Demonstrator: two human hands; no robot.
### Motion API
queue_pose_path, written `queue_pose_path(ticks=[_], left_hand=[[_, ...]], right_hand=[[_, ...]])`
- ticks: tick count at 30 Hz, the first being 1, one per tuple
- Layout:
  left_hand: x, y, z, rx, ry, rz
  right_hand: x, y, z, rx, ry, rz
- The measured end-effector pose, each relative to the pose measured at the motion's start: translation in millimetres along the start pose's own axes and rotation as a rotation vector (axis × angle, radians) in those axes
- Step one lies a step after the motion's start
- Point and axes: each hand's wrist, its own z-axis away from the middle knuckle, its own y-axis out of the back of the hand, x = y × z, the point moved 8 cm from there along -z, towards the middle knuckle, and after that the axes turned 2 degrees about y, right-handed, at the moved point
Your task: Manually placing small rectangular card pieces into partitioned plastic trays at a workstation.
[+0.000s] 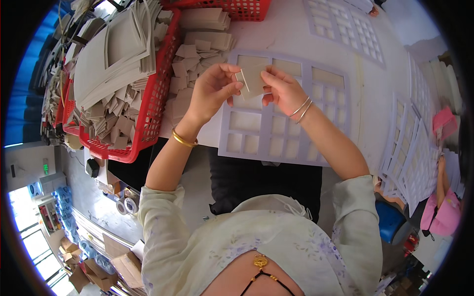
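Above the table, both hands hold a small grey cardboard piece (pixel 255 83) between them. My left hand (pixel 217 90) pinches its left side, where a thin pale edge shows. At the other side, the thumb and fingers of my right hand (pixel 285 90) are closed on the card. Whether it is one card or a few together, I cannot tell. Below the hands lies a lavender panel (pixel 266 129) with rectangular openings, some large and some small, flat on the white table (pixel 286 34). Loose grey cardboard pieces (pixel 190 63) are heaped just left of my left hand.
A red plastic basket (pixel 154 106) at the left is heaped with cardboard sheets and scraps. Another red basket (pixel 247 10) stands at the back. Further lavender panels lie at the far right (pixel 345 27) and in a stack (pixel 407 148) at the right, near another person in pink (pixel 442 214).
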Motion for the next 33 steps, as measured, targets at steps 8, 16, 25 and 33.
queue_pose_path(ticks=[8, 16, 25, 33], left_hand=[[-62.9, 47.6, -37.2, 0.212, 0.19, -0.295], [-101.3, 60.7, -70.3, 0.056, 0.144, -0.599], [-117.1, 60.2, -79.6, 0.07, 0.097, -0.831], [-104.0, 56.6, -79.9, 0.076, 0.013, -0.916]], right_hand=[[-29.8, 95.2, -25.4, 0.42, 0.224, 0.387], [3.8, 101.6, -43.8, 0.32, 0.248, 0.674], [12.8, 106.5, -64.0, 0.283, 0.214, 0.805], [20.1, 105.9, -75.9, 0.191, 0.171, 1.008]])
